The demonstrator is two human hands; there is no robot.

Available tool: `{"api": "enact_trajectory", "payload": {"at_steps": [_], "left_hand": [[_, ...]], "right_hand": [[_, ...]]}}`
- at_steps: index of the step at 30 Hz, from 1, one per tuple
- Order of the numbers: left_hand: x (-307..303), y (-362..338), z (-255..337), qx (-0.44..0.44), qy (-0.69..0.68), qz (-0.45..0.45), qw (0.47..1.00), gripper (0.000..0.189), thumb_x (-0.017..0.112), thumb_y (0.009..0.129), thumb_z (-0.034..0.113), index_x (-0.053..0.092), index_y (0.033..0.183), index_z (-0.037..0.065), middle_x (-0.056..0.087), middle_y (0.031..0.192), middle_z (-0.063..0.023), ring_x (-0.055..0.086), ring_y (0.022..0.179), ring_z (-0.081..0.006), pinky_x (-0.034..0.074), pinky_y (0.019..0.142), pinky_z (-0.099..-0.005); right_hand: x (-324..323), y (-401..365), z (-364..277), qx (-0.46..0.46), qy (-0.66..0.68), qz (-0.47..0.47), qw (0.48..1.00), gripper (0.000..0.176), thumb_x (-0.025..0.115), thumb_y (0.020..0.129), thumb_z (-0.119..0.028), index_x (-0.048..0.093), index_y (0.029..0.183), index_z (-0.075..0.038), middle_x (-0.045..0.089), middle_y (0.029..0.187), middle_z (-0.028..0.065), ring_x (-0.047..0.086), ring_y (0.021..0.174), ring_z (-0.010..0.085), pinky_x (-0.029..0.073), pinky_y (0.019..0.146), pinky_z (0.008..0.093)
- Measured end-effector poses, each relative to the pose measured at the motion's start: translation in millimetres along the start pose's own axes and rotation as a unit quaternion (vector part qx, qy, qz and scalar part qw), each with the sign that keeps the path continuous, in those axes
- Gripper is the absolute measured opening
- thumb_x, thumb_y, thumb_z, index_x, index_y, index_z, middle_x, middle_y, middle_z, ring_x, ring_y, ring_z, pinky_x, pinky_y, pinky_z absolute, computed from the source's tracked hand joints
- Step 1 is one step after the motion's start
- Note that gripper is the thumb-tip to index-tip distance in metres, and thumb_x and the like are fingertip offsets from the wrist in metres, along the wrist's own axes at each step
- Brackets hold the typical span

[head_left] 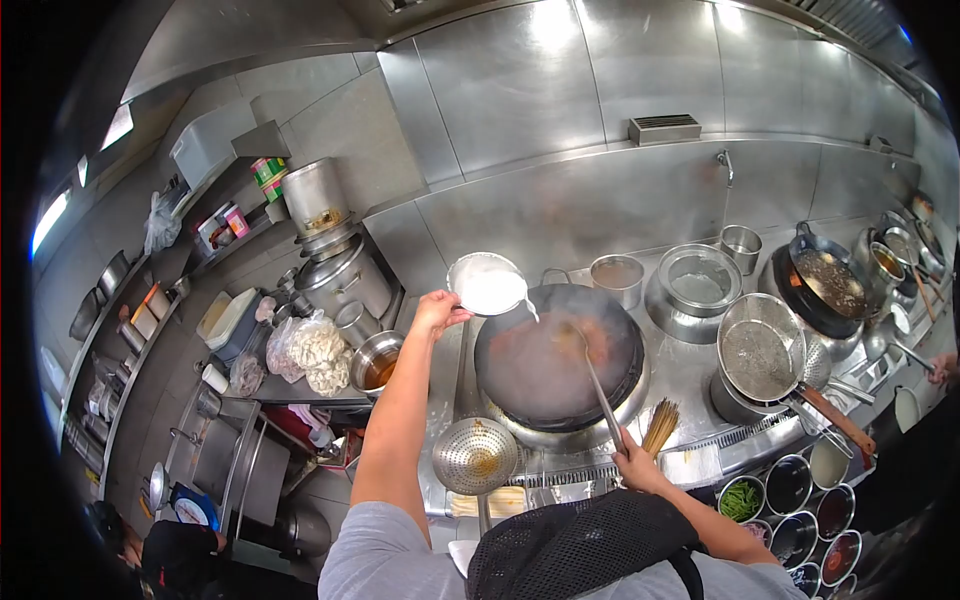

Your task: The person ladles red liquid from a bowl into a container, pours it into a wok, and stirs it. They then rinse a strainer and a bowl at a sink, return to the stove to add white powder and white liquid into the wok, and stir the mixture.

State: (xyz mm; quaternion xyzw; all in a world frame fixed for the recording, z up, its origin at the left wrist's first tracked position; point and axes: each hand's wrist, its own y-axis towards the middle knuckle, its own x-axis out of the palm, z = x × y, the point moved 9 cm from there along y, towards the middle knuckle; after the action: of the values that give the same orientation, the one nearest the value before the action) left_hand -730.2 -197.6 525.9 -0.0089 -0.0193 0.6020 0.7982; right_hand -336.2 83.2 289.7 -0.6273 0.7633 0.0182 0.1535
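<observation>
My left hand (pixel 438 313) grips the edge of a round bowl (pixel 455 273) tilted above the wok. White liquid (pixel 492 290) fills much of the bowl, and a thin white stream spills off its right lip. Steam rises from the dark wok (pixel 492 392) below, blurring the reddish food (pixel 597 342) inside. My right hand (pixel 640 463) is closed around the long handle of a ladle (pixel 603 393), whose head reaches into the wok and is partly hidden by steam. A bamboo brush (pixel 660 428) lies beside my right hand.
A perforated skimmer (pixel 475 455) rests at the stove's front left. To the right are a mesh strainer (pixel 760 350), a lidded pot (pixel 697 280) and a second wok (pixel 827 275). Ingredient containers (pixel 788 485) stand front right. Another person's hand (pixel 943 370) shows at far right; another person (pixel 180 560) is lower left.
</observation>
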Motion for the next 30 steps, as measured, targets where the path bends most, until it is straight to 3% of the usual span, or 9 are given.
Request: {"api": "enact_trajectory", "payload": {"at_steps": [5,8,10,14,17,20,22,25,30], "left_hand": [[6,1,2,-0.015,0.042,0.002,0.999,0.007,0.054,0.094,0.002,0.056,0.094,-0.005,0.065,0.092,-0.0165,0.071,0.079,-0.0282,0.064,0.070,-0.0342],[4,2,-1,-0.013,0.033,0.009,0.999,0.008,0.054,0.094,0.002,0.056,0.094,-0.006,0.065,0.092,-0.0171,0.070,0.079,-0.0285,0.064,0.069,-0.0344],[4,2,-1,-0.012,0.033,0.016,0.999,0.008,0.054,0.094,0.002,0.056,0.093,-0.006,0.065,0.091,-0.0173,0.071,0.079,-0.0287,0.064,0.069,-0.0348],[6,12,-6,-0.021,0.032,0.018,0.999,0.007,0.054,0.094,0.001,0.056,0.093,-0.006,0.064,0.090,-0.0177,0.071,0.079,-0.0294,0.065,0.069,-0.0354],[8,19,-8,-0.017,0.041,0.025,0.999,0.008,0.054,0.094,0.001,0.055,0.095,-0.007,0.064,0.090,-0.0178,0.071,0.077,-0.0299,0.065,0.068,-0.0347],[7,26,-10,-0.017,0.035,0.025,0.999,0.008,0.054,0.094,0.001,0.055,0.095,-0.007,0.064,0.090,-0.0178,0.071,0.076,-0.0300,0.065,0.067,-0.0347],[10,25,-7,-0.020,0.035,0.028,0.999,0.008,0.054,0.094,0.001,0.055,0.094,-0.007,0.064,0.089,-0.0177,0.071,0.076,-0.0298,0.065,0.067,-0.0350],[11,28,-7,-0.016,0.033,0.034,0.999,0.008,0.055,0.093,0.001,0.055,0.091,-0.007,0.065,0.087,-0.0183,0.072,0.073,-0.0303,0.065,0.064,-0.0336],[13,34,-11,-0.005,0.044,0.036,0.998,0.007,0.056,0.092,0.000,0.054,0.087,-0.004,0.064,0.085,-0.0165,0.072,0.072,-0.0308,0.065,0.063,-0.0331]], "right_hand": [[25,-12,-3,0.313,0.600,-0.216,0.704,0.016,0.052,0.100,-0.024,0.052,0.113,-0.014,0.049,0.070,0.0015,0.042,0.048,0.0081,0.040,0.039,0.0230],[22,1,3,0.275,0.529,-0.219,0.773,0.013,0.051,0.101,-0.022,0.052,0.110,-0.013,0.049,0.072,0.0015,0.042,0.048,0.0075,0.039,0.038,0.0228],[-1,22,12,-0.029,-0.025,-0.011,0.999,0.057,0.048,0.102,-0.022,0.025,0.154,-0.019,0.053,0.072,0.0031,0.051,0.052,0.0107,0.044,0.042,0.0271],[5,-12,-36,0.082,0.143,-0.051,0.985,0.052,0.050,0.100,-0.019,0.035,0.149,-0.019,0.050,0.070,0.0029,0.046,0.047,0.0117,0.041,0.037,0.0291],[35,-6,-21,0.357,0.666,-0.222,0.616,0.032,0.051,0.102,-0.024,0.044,0.133,-0.024,0.046,0.069,-0.0005,0.041,0.048,0.0041,0.038,0.038,0.0204],[32,11,7,0.285,0.508,-0.178,0.793,0.041,0.050,0.101,-0.022,0.042,0.141,-0.019,0.047,0.070,0.0001,0.042,0.047,0.0067,0.040,0.040,0.0225],[7,38,27,-0.102,-0.026,0.040,0.994,0.051,0.050,0.100,-0.021,0.035,0.149,-0.017,0.047,0.069,0.0014,0.045,0.048,0.0094,0.042,0.041,0.0252],[14,-5,-11,0.086,0.119,-0.029,0.989,0.057,0.049,0.098,-0.020,0.030,0.153,-0.017,0.047,0.068,0.0022,0.047,0.048,0.0121,0.043,0.042,0.0284],[30,5,-30,0.355,0.643,-0.206,0.646,0.055,0.051,0.100,-0.019,0.033,0.152,-0.018,0.048,0.069,0.0015,0.044,0.046,0.0115,0.041,0.039,0.0276]]}}
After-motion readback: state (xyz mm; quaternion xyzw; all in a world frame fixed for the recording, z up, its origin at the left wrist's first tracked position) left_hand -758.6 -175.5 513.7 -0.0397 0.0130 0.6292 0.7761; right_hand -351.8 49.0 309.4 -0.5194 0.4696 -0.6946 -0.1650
